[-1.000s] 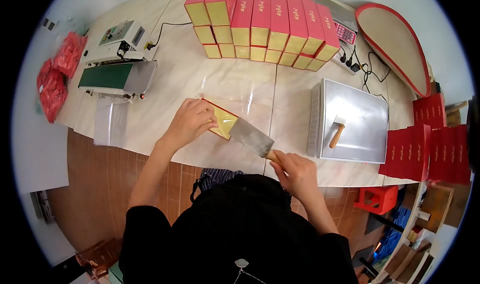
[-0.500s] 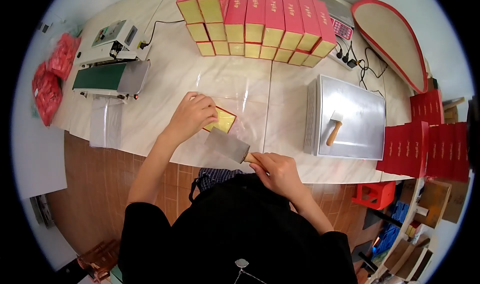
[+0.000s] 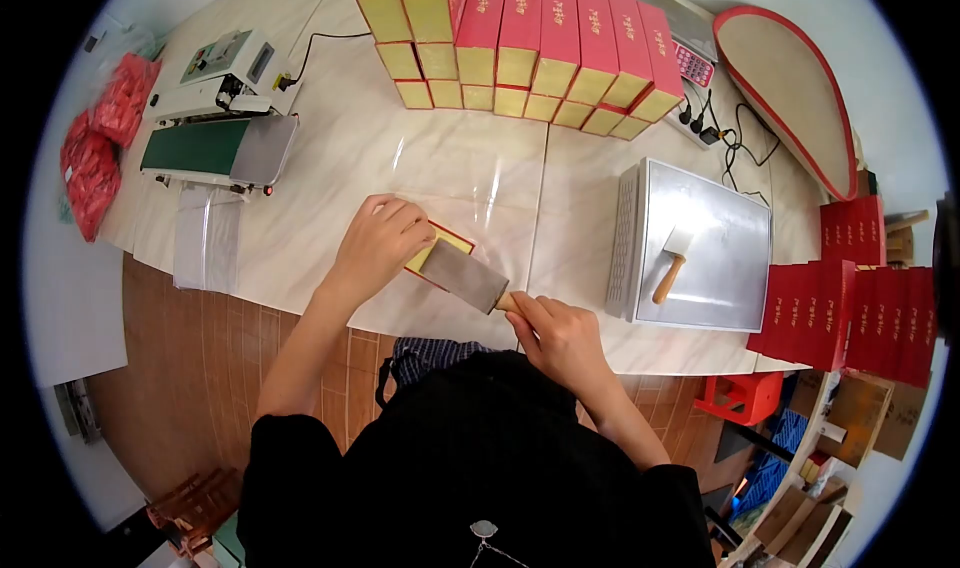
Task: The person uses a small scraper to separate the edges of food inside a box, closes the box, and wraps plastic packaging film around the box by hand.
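Observation:
My right hand [image 3: 562, 338] is closed round the wooden handle of a scraper [image 3: 464, 275] with a wide flat metal blade. The blade lies over the yellow face of a red-edged box [image 3: 455, 239] and hides much of it; whether it presses on the face, I cannot tell. At the box's left side is my left hand [image 3: 383, 243], fingers bent and closed against its edge, the fingertips partly hidden. Clear plastic film [image 3: 450, 190] with shiny creases spreads on the table just beyond the box.
Red-and-yellow boxes [image 3: 520, 28] stand stacked at the back. A sealing machine [image 3: 215, 118] is on the left. To the right, a second scraper [image 3: 672, 266] rests on a metal-topped case [image 3: 720, 218], near red boxes [image 3: 810, 308], a power strip [image 3: 694, 123] and cables.
The scraper blade has shifted slightly right, from the box's near edge to over its yellow face. My left hand still holds the box's left side. The view has tilted a little.

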Motion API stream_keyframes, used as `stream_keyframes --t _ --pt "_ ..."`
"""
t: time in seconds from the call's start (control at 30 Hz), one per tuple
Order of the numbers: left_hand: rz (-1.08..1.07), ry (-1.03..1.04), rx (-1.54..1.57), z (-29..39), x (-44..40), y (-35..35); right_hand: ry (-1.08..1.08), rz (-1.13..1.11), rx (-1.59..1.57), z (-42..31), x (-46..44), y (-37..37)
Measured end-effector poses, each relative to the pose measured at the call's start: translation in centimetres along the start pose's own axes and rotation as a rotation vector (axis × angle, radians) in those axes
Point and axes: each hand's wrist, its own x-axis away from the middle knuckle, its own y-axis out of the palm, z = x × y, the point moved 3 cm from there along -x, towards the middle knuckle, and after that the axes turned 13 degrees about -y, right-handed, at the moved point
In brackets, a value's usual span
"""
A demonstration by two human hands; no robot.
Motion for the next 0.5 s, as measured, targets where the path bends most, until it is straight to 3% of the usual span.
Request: stream_keyframes --t 0.37,0.5 --pt "0.116 -0.054 0.058 1.4 -2.5 -1.4 -0.018 -0.016 0.045 1.1 -1.1 0.0" --pt "-0.023 0.032 0.049 0.5 -2.3 0.1 0.021 0.019 -0.002 1.3 -1.1 0.2"
